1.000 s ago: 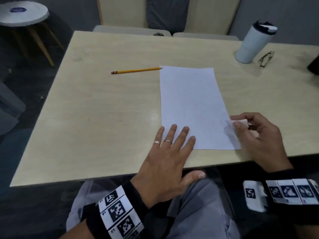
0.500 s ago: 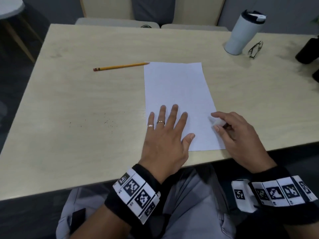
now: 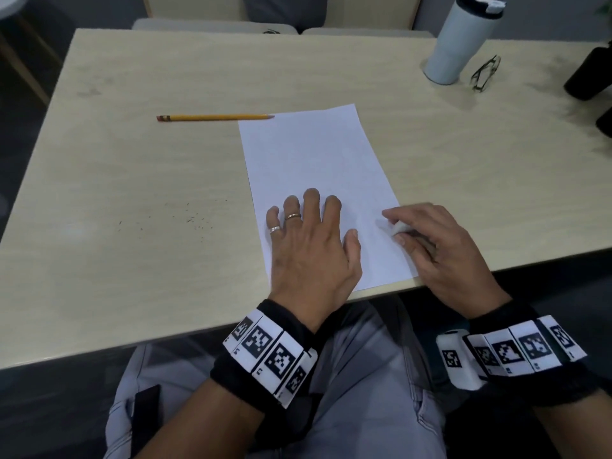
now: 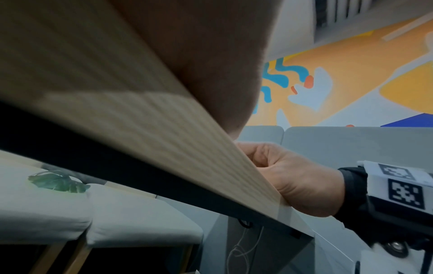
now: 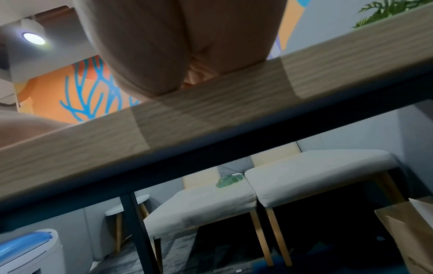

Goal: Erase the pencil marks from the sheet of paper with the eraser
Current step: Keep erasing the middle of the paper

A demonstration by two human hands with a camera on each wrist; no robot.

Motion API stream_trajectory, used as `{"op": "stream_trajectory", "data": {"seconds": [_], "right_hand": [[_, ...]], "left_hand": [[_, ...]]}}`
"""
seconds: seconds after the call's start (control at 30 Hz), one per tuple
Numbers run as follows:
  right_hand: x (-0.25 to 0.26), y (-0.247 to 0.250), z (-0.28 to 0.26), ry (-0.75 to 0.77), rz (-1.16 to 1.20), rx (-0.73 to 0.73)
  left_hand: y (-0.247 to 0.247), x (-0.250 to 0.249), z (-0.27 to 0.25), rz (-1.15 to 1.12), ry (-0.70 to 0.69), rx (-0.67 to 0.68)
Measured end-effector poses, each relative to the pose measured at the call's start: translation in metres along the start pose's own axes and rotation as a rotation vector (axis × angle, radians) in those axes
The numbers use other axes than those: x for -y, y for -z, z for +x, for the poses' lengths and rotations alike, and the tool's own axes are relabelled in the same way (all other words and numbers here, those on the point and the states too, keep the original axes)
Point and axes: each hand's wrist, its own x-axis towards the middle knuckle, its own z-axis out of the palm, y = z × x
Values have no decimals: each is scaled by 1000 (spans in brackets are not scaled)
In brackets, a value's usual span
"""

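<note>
A white sheet of paper (image 3: 318, 173) lies on the pale wooden table (image 3: 132, 180), its near edge close to the table's front edge. No pencil marks show on it from the head view. My left hand (image 3: 308, 240) lies flat on the lower left part of the sheet, fingers spread and straight. My right hand (image 3: 430, 240) pinches a small white eraser (image 3: 400, 227) between thumb and fingers, at the sheet's right edge. The left wrist view shows my right hand (image 4: 293, 178) at the table edge; the right wrist view shows only the palm.
A yellow pencil (image 3: 215, 117) lies left of the sheet's top corner. A white tumbler (image 3: 460, 38) and folded glasses (image 3: 485, 72) stand at the back right, dark objects (image 3: 586, 77) at the far right. Dark eraser crumbs (image 3: 195, 220) dot the table to the left.
My left hand slid forward, further onto the sheet. My right hand closed on the eraser and brought it onto the sheet's right edge. The sheet now lies slightly turned.
</note>
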Motion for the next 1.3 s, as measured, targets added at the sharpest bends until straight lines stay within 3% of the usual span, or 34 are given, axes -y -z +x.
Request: {"op": "stream_trajectory", "data": {"seconds": [0.17,0.33,0.57,0.73,0.9,1.03,1.2,1.3], "right_hand": [[27,10,-5,-113,78,-171],[56,-15,-26,-82,47,-61],[30,2,-20,-146,52,-85],[56,-16,-15,-57,68,54],[35,7,-11,-135,31,48],[57,-3,-10,-13,16,175],[28,15,-9,-124,21,80],[49,4,-6,-54,34,141]], "left_hand": [[-1,4,2,29,-19,115],[-2,4,3,44,-26,139],[0,5,2,60,-34,159],[-1,6,3,56,-39,166],[-1,7,2,41,-44,149],[1,5,3,42,-40,178],[2,6,2,33,-42,177],[2,6,3,33,-44,190]]}}
